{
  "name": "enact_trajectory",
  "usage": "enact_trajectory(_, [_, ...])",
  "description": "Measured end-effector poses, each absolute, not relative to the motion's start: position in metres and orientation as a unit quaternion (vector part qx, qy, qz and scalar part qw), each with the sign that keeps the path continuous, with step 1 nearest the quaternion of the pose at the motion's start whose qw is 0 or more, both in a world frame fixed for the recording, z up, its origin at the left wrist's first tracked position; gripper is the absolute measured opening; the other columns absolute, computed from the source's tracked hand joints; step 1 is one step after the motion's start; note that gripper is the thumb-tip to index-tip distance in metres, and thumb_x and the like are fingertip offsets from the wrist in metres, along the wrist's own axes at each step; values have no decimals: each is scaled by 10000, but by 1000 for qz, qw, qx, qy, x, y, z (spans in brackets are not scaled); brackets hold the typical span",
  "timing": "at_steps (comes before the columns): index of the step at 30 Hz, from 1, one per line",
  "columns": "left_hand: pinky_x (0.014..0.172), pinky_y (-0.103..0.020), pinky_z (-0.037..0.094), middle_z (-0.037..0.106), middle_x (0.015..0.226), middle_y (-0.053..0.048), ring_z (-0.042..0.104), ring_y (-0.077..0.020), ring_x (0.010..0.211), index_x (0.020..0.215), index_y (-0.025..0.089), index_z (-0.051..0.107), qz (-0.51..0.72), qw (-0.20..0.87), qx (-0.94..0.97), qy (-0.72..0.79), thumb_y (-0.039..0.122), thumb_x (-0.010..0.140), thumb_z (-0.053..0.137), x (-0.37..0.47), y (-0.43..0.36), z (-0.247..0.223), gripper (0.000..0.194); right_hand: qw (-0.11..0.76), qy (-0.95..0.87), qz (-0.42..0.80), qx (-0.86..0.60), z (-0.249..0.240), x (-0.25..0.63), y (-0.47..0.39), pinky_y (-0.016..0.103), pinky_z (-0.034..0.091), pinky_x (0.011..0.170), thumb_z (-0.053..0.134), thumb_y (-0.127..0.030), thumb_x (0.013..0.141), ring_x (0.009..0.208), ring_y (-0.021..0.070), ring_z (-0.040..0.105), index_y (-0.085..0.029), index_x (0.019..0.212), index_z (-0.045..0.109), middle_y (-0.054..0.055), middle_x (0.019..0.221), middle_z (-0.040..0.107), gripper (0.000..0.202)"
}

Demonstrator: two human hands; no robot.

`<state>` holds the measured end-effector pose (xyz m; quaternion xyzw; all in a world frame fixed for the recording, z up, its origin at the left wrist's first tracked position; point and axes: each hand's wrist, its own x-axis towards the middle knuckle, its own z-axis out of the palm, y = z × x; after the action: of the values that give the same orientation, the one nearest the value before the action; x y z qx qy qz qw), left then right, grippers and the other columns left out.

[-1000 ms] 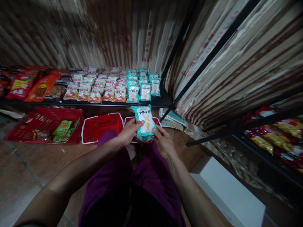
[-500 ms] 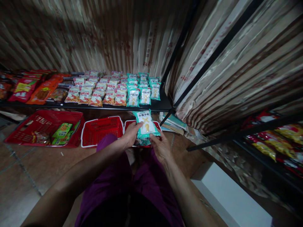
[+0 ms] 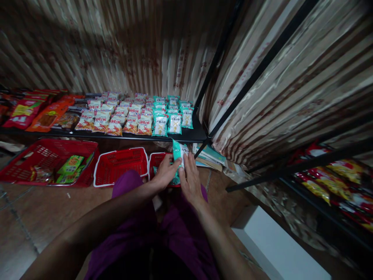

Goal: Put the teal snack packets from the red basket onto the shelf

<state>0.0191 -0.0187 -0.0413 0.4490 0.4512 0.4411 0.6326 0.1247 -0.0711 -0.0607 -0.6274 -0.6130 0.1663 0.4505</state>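
Between my two hands is a teal and white snack bag, turned partly on its side. My left hand grips its left side with the thumb across the front. My right hand presses against its white face, fingers close together and pointing up. Just beyond, matching teal snack bags stand in rows at the right end of a black shelf. Under my hands is a small red basket, largely hidden by them, with some teal packaging inside.
Left of the teal bags, the shelf holds orange and white snack bags and red packs. A white-rimmed red basket and a larger red basket with green packets stand on the floor. Black rack bars slant at right, near a white box.
The snack bag has turned from facing me to partly edge-on. My right hand has moved from its lower corner up onto its front. The view has shifted slightly.
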Motion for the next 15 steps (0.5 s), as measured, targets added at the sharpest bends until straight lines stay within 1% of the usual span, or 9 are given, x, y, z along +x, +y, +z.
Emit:
enact_trajectory(3, [843,-285,470,652,989,-43,589,-195,958,895,224,635,423,619,473,463,366,798,603,13,-21,-35,175,485,-574,237,-616,-61,126,-71,454,136,1159,509,-504,841,1418,229,197,-212,1406,381,69,1518,284,650])
enact_trajectory(4, [832,-282,473,645,994,-40,584,-193,952,896,228,642,418,613,483,464,373,814,577,11,-21,-34,178,500,-555,272,-607,-59,127,-72,442,170,1153,564,-504,808,1403,235,243,-214,1394,401,69,1499,327,674])
enact_trajectory(6, [824,-279,475,633,1005,-39,571,-195,962,917,235,656,418,601,500,463,376,837,537,6,-21,-33,201,530,-504,348,-586,-55,127,-72,418,276,1114,671,-469,737,1333,243,381,-226,1366,441,63,1425,450,712])
enact_trajectory(8, [833,-280,473,620,1010,-45,559,-202,994,944,237,669,426,580,519,461,370,848,514,3,-22,-35,226,563,-435,412,-570,-54,125,-71,395,389,1034,738,-427,679,1195,239,528,-238,1323,491,50,1290,586,714])
enact_trajectory(9, [842,-283,472,615,1015,-50,555,-206,1010,949,236,676,429,568,532,458,365,853,504,2,-23,-36,235,584,-396,437,-558,-54,123,-70,384,429,992,754,-417,662,1122,230,576,-240,1291,522,42,1221,632,694])
enact_trajectory(11, [866,-288,467,610,1030,-55,549,-213,1045,945,238,686,432,549,556,451,355,861,490,1,-25,-37,244,630,-315,479,-523,-58,119,-67,367,480,918,754,-420,655,1022,216,622,-236,1213,582,33,1128,677,612])
enact_trajectory(13, [896,-291,457,605,1075,-53,536,-215,1089,951,243,685,444,541,558,445,339,852,511,-1,-26,-39,222,666,-233,513,-489,-63,116,-63,357,513,855,747,-420,653,969,214,643,-223,1106,636,32,1065,699,507])
enact_trajectory(15, [933,-293,438,587,1150,-44,508,-211,1143,987,251,666,465,560,516,452,322,823,570,-2,-26,-42,204,686,-170,535,-462,-66,114,-58,354,528,822,737,-411,655,936,214,655,-212,990,670,28,994,717,396])
